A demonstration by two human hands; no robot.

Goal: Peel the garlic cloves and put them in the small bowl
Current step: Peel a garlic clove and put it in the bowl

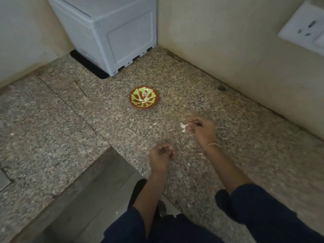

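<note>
Both forearms reach forward over the speckled granite counter (70, 130). The left hand (161, 154) is curled, thumb on fingers, contents hidden. The blurred right hand (201, 131) curls at a white garlic clove (183, 127), axis unclear; a pinch cannot be confirmed. Peeled cloves (144, 100) lie in the small round red-and-green glazed bowl (134, 98) ahead.

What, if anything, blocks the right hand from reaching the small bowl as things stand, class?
Likely nothing, so yes. Only flat scraps lie on the granite counter between the right hand and the small bowl, which sits open-topped ahead and to its left. Blur hides the hand's grip.
</note>
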